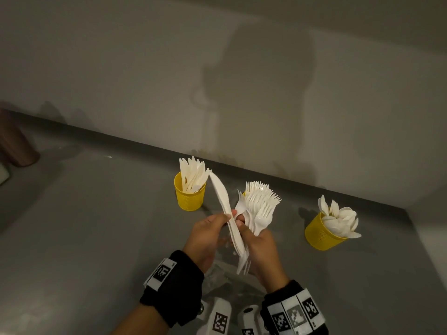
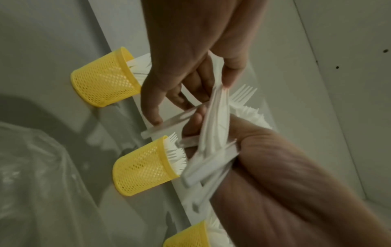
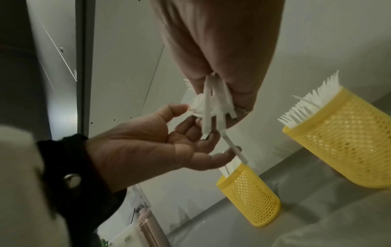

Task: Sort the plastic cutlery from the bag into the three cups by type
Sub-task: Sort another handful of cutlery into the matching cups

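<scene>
Two or three white plastic knives [image 1: 221,194] are pinched between the thumb and fingers of my left hand [image 1: 231,215], blades pointing up and left. My right hand [image 1: 249,228] grips a fanned bundle of white forks [image 1: 262,201] by the handles, close against the knives. Behind stand three yellow mesh cups: the left cup [image 1: 189,199] holds knives, the middle cup [image 2: 139,167] holds forks and is mostly hidden by the bundle in the head view, and the right cup [image 1: 321,234] holds spoons. The clear plastic bag [image 1: 225,274] lies crumpled under my hands.
The grey table [image 1: 96,226] meets a pale wall just behind the cups and ends at an edge on the right. A brown bottle [image 1: 17,146] stands at the far left. Camera mounts with printed markers [image 1: 220,320] sit below my wrists.
</scene>
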`<move>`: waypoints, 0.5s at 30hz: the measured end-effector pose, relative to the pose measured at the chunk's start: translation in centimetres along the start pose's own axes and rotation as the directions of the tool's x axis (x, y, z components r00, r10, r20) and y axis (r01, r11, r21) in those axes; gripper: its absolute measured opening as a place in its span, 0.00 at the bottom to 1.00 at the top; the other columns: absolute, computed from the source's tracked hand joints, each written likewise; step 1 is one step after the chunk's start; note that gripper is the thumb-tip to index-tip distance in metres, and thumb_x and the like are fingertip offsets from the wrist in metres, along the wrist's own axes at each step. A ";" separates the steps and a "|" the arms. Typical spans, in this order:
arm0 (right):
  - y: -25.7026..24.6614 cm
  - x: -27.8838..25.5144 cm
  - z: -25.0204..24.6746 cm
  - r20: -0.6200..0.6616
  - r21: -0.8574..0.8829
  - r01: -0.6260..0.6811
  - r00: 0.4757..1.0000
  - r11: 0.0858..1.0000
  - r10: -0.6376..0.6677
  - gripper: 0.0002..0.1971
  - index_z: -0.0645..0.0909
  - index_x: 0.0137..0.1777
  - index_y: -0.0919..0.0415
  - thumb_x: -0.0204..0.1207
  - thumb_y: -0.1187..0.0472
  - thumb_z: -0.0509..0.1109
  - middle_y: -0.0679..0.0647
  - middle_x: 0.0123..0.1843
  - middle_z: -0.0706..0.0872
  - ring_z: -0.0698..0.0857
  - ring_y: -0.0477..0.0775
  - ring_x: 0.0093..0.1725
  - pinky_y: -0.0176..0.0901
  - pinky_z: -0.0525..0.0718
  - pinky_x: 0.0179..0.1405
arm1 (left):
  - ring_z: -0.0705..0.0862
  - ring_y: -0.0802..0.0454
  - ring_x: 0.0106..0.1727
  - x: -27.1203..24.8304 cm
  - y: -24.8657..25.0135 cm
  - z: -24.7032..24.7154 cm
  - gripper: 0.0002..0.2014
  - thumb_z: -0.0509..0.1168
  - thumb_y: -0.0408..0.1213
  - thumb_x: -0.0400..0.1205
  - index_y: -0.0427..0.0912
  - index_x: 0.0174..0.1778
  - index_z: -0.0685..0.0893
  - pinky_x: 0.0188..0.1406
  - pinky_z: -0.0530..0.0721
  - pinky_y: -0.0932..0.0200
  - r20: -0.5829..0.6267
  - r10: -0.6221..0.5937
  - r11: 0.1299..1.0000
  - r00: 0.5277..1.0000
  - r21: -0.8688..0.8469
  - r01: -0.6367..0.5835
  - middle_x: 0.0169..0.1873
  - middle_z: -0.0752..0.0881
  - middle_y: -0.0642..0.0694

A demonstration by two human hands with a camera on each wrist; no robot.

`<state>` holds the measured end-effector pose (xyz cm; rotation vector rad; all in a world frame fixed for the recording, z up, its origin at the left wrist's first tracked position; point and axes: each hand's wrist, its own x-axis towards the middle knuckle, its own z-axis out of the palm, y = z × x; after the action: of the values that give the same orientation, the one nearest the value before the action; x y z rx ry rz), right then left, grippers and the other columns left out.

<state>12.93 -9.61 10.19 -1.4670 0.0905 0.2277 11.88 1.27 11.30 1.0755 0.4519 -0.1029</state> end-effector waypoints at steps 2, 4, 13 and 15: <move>-0.1 0.5 0.2 0.003 0.014 0.021 1.000 1.000 -0.021 0.10 0.83 0.53 0.69 0.76 0.65 0.67 0.53 0.30 0.87 0.86 0.51 0.30 0.40 0.84 0.28 | 0.86 0.47 0.41 0.0 0.4 0.1 0.17 0.59 0.31 0.80 0.42 0.32 0.91 0.50 0.79 0.45 0.034 0.002 1.000 0.999 0.010 -0.003 0.33 0.92 0.45; -0.3 0.8 0.4 0.031 0.051 0.009 0.999 0.999 -0.010 0.09 0.84 0.51 0.68 0.75 0.63 0.68 0.61 0.32 0.85 0.82 0.57 0.30 0.45 0.81 0.29 | 0.87 0.51 0.38 0.2 0.9 0.0 0.17 0.59 0.31 0.80 0.42 0.30 0.91 0.46 0.82 0.50 0.051 0.013 0.999 0.999 0.045 -0.015 0.31 0.92 0.47; 1.7 4.0 -0.4 -0.013 -0.038 -0.038 0.999 0.999 0.037 0.11 0.79 0.39 0.67 0.78 0.59 0.65 0.51 0.19 0.78 0.76 0.48 0.19 0.40 0.76 0.24 | 0.86 0.59 0.46 3.1 5.6 -1.9 0.11 0.58 0.31 0.81 0.43 0.48 0.86 0.50 0.87 0.58 0.001 0.125 0.992 0.992 0.003 -0.125 0.50 0.89 0.46; 1.8 4.2 -1.1 -0.007 0.071 -0.053 0.999 0.996 0.054 0.09 0.77 0.42 0.65 0.79 0.60 0.63 0.48 0.18 0.79 0.76 0.44 0.19 0.36 0.76 0.21 | 0.86 0.65 0.34 4.6 7.7 -3.0 0.09 0.59 0.32 0.81 0.40 0.51 0.83 0.33 0.84 0.71 -0.092 0.235 0.971 0.968 -0.008 -0.237 0.36 0.89 0.54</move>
<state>16.74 -10.14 7.51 -1.3961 0.1442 0.2587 17.39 8.20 14.66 1.1104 0.4014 0.1616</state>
